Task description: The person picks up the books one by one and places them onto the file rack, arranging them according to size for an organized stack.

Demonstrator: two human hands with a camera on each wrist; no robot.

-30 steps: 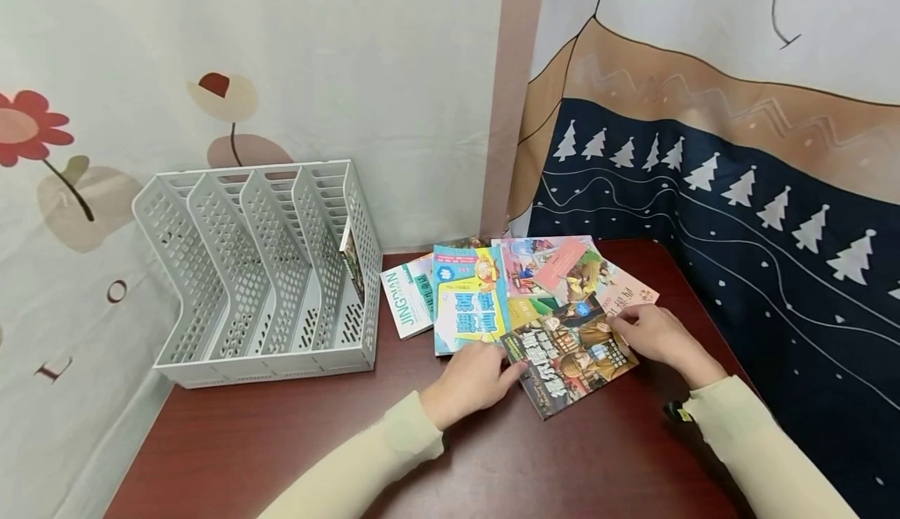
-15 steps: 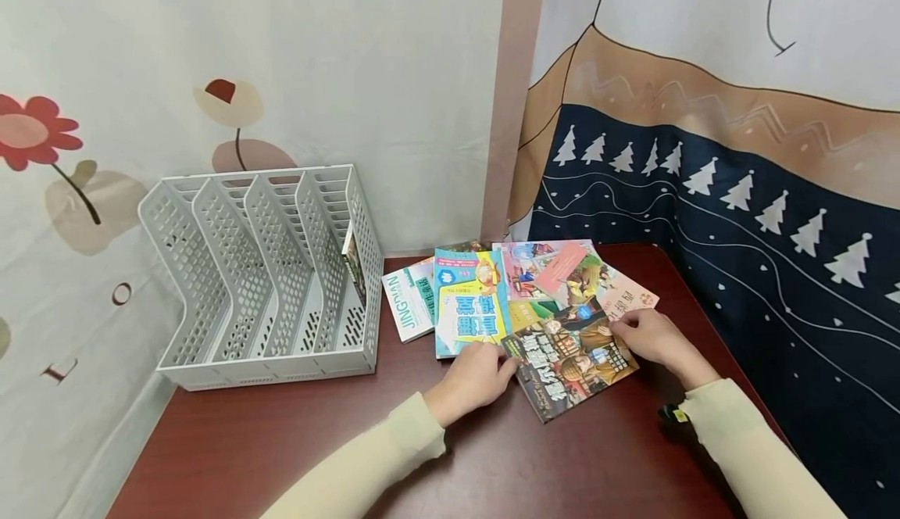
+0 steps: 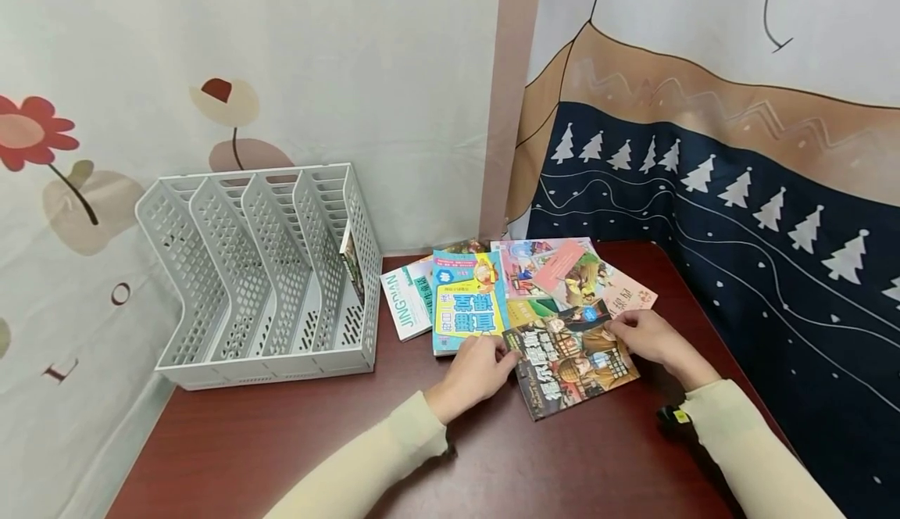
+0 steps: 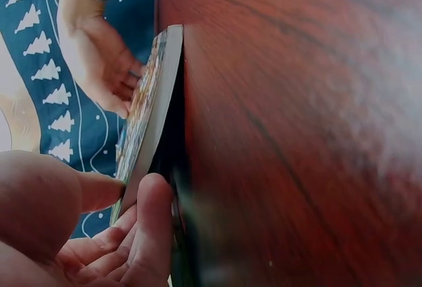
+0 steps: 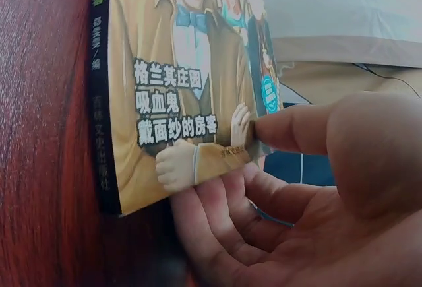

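A dark comic-style paperback book [image 3: 569, 359], its cover crowded with figures, is held between my two hands at the front of a spread of books. My left hand [image 3: 478, 374] pinches its left corner. In the left wrist view the left thumb [image 4: 99, 191] lies on the cover side and the fingers are under the pages, with the book tilted off the table. At the opposite edge, my right hand [image 3: 654, 339] grips the book. The right wrist view shows the right thumb [image 5: 297, 128] on the cover and the other fingers underneath, partly hidden by the book.
A grey slotted file rack [image 3: 267, 370] stands left on the dark red table [image 3: 492, 472], with a thin book [image 3: 351, 265] in its rightmost compartment. Behind my hands lie a blue-and-yellow book [image 3: 467, 300], a white-and-green book [image 3: 408, 300], a pink book [image 3: 626, 288] and others, overlapping.
The dark book has turned slightly, its front edge now more level across the view. Both hands keep their hold on it and have barely shifted.
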